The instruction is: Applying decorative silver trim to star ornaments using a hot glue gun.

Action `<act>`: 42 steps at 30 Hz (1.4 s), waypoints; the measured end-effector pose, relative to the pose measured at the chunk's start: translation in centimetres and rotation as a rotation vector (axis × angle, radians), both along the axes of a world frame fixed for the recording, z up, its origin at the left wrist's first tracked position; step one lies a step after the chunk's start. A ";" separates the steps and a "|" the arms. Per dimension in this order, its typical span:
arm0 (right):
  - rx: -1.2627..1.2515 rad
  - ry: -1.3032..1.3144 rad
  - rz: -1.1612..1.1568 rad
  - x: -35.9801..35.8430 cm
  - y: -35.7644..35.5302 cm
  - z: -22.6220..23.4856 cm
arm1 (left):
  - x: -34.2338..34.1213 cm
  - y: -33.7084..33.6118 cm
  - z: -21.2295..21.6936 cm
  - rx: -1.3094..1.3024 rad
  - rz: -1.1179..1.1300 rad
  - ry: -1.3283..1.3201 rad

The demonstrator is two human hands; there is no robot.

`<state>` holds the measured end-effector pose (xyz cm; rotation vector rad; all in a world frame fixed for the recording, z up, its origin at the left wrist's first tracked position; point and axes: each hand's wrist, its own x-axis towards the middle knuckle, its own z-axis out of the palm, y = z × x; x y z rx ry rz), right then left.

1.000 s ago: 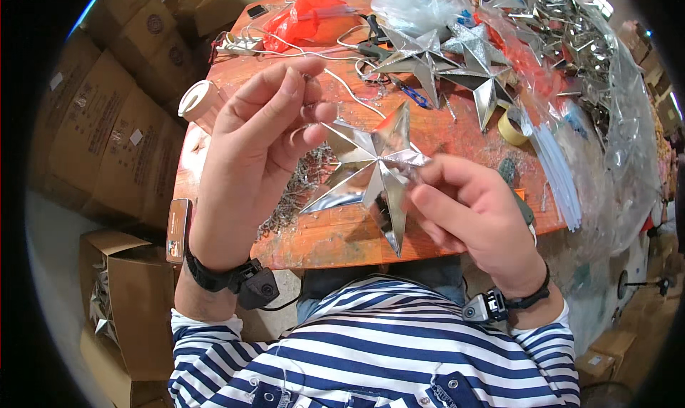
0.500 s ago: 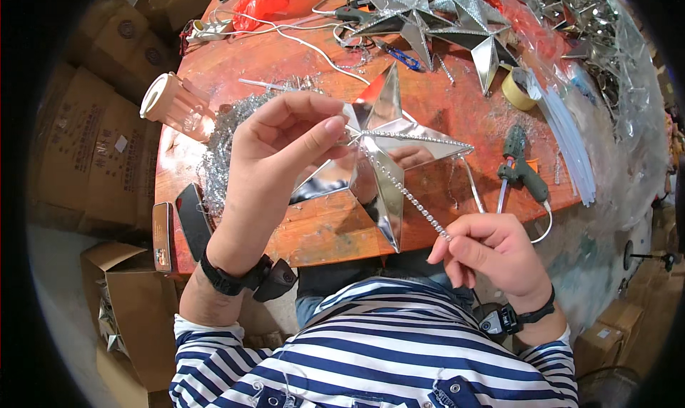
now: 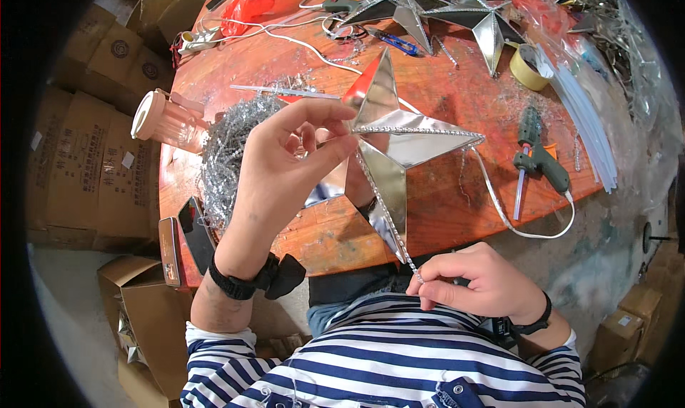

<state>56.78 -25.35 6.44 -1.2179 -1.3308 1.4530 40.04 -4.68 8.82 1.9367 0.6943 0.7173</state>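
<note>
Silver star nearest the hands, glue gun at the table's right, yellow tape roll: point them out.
Silver star [image 3: 387, 150], head view: a facet near its centre.
Glue gun [image 3: 551, 170], head view: its green handle.
Yellow tape roll [image 3: 526, 71], head view: its outer side.

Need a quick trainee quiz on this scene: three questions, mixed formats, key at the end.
1. What is the right hand pinching?
A) a phone
B) a beaded silver strand
C) a lidded cup

2. True or false: the near glue gun lies on the wooden table, to the right of the silver star.

3. Fill in: the yellow tape roll lies beside a bundle of long translucent ____.

Key: 1. B; 2. True; 3. glue sticks.
</note>
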 end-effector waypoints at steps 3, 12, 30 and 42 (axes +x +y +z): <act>0.014 -0.023 0.014 0.1 0.1 -0.2 | 0.2 0.1 0.1 -0.022 0.036 0.065; 0.066 -0.050 0.100 0.0 0.4 -0.6 | 0.3 1.1 -1.0 -0.158 -0.006 0.029; 0.096 -0.066 0.093 0.0 0.1 -1.4 | 0.3 1.6 0.3 -0.390 -0.009 0.037; 0.006 -0.049 0.089 -0.1 -0.2 -2.0 | 0.5 1.3 -0.6 0.058 -0.025 0.087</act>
